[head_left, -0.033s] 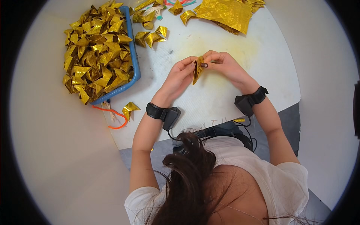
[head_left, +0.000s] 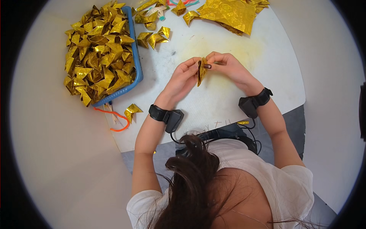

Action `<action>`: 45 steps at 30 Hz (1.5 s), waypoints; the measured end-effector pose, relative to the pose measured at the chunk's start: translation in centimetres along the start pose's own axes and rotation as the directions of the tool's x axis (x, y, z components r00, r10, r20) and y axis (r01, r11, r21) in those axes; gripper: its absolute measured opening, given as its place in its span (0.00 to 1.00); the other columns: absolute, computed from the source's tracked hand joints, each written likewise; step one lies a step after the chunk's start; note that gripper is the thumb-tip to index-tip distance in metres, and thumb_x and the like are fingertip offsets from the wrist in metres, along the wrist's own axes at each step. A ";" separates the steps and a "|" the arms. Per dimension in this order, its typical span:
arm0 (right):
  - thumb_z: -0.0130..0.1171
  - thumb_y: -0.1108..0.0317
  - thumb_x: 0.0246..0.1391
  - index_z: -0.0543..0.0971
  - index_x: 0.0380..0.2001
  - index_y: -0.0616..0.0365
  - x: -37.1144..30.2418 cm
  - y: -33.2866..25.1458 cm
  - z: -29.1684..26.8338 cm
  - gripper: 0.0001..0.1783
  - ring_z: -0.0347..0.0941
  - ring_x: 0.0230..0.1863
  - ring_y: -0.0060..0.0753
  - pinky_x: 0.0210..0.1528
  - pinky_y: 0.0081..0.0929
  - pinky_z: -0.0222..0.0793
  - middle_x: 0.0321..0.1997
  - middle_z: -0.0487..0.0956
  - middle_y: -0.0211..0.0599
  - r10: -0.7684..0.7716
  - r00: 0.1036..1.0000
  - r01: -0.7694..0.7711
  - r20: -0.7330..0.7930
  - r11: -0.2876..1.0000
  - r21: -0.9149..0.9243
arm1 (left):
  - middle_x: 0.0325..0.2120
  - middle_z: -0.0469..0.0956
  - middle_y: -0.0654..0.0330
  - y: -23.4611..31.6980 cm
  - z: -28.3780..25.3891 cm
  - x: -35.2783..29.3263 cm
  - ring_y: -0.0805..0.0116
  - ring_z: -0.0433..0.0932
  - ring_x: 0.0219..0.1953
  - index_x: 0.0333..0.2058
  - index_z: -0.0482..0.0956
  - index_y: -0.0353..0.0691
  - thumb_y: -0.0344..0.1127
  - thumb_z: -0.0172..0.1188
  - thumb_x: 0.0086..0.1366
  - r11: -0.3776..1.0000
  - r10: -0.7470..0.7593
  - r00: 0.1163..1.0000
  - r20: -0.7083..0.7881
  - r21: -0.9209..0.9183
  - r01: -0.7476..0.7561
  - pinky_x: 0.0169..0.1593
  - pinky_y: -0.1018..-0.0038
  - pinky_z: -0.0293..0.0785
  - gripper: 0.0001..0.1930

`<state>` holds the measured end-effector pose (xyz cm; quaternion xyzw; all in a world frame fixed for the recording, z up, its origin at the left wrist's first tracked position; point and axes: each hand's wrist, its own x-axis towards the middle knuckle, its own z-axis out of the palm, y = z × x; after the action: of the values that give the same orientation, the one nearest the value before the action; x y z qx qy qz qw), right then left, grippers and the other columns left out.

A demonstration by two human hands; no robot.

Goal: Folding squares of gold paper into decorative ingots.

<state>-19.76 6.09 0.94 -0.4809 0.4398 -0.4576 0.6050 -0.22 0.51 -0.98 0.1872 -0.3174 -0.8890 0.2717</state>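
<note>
Over the middle of the white table, a folded piece of gold foil paper (head_left: 201, 72) is held up between my two hands, with its narrow tip pointing down. My left hand (head_left: 185, 74) pinches its left side between thumb and fingers. On the other side, the thumb of my right hand (head_left: 232, 69) presses against the paper, and the fingers curl behind its upper edge. The fingertips partly cover the folds. Folded gold paper ingots (head_left: 100, 51) of the same foil fill a blue plastic basket (head_left: 138, 65) at the left, heaped above its rim.
A stack of flat gold foil sheets (head_left: 230, 15) lies at the far side of the white table (head_left: 267, 57). Several loose ingots (head_left: 155, 38) rest right of the basket, and one ingot (head_left: 132, 111) sits near the left edge beside an orange cord (head_left: 124, 121).
The lower tip of the folded foil paper has shifted slightly to the right. Both hands keep nearly the same place and grip.
</note>
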 end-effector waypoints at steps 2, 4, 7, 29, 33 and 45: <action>0.57 0.66 0.58 0.78 0.35 0.61 0.0 -0.5 -0.5 0.09 0.71 0.39 0.18 0.47 0.18 0.65 0.39 0.75 0.26 0.030 0.999 -0.029 -0.011 0.998 0.055 | 0.46 0.73 0.59 -0.1 0.2 0.2 0.70 0.73 0.48 0.52 0.67 0.34 0.32 0.55 0.65 0.995 0.004 1.000 0.009 -0.097 -0.003 0.56 0.72 0.68 0.18; 0.56 0.66 0.59 0.78 0.35 0.61 0.1 -0.6 -0.8 0.09 0.71 0.39 0.18 0.47 0.18 0.65 0.39 0.75 0.27 0.067 0.998 -0.064 -0.020 0.992 0.112 | 0.47 0.71 0.60 -0.1 0.3 0.8 0.69 0.71 0.51 0.53 0.65 0.36 0.31 0.57 0.64 0.967 0.117 0.993 -0.017 -0.227 -0.118 0.57 0.72 0.66 0.21; 0.54 0.66 0.60 0.77 0.37 0.60 0.3 -0.8 -1.0 0.09 0.71 0.40 0.18 0.48 0.19 0.66 0.40 0.75 0.28 0.077 0.997 -0.074 -0.006 0.978 0.197 | 0.48 0.70 0.59 -0.8 0.5 1.3 0.68 0.69 0.51 0.54 0.63 0.38 0.33 0.55 0.65 0.955 0.127 0.992 -0.024 -0.268 -0.129 0.57 0.72 0.65 0.20; 0.64 0.63 0.45 0.78 0.47 0.58 1.7 -12.3 1.0 0.24 0.75 0.45 0.42 0.47 0.32 0.69 0.43 0.79 0.46 -0.051 0.997 0.067 0.050 0.429 -0.901 | 0.50 0.70 0.54 0.4 0.9 0.6 0.68 0.71 0.46 0.52 0.64 0.39 0.29 0.50 0.66 0.951 0.101 0.989 -0.110 -0.281 -0.128 0.53 0.69 0.69 0.16; 0.61 0.65 0.48 0.79 0.45 0.54 4.8 -4.9 -4.7 0.19 0.75 0.43 0.44 0.42 0.34 0.71 0.37 0.80 0.45 -0.783 0.618 -0.111 0.073 -0.178 -0.978 | 0.47 0.71 0.55 -0.2 0.6 0.7 0.68 0.71 0.45 0.51 0.65 0.39 0.29 0.50 0.66 0.954 0.090 0.994 -0.062 -0.282 -0.104 0.53 0.70 0.69 0.15; 0.59 0.67 0.51 0.84 0.33 0.55 1.9 -7.2 -6.6 0.08 0.78 0.26 0.30 0.31 0.26 0.71 0.27 0.83 0.37 -0.335 0.811 -0.258 -0.480 0.533 -0.806 | 0.51 0.68 0.55 0.1 0.8 0.1 0.69 0.70 0.48 0.54 0.63 0.39 0.27 0.52 0.64 0.977 0.158 0.983 -0.098 -0.128 -0.170 0.53 0.71 0.68 0.20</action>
<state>-26.71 2.16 6.81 -0.5563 0.7557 -0.3247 0.1184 -0.68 0.75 -0.39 0.1802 -0.2583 -0.8741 0.3698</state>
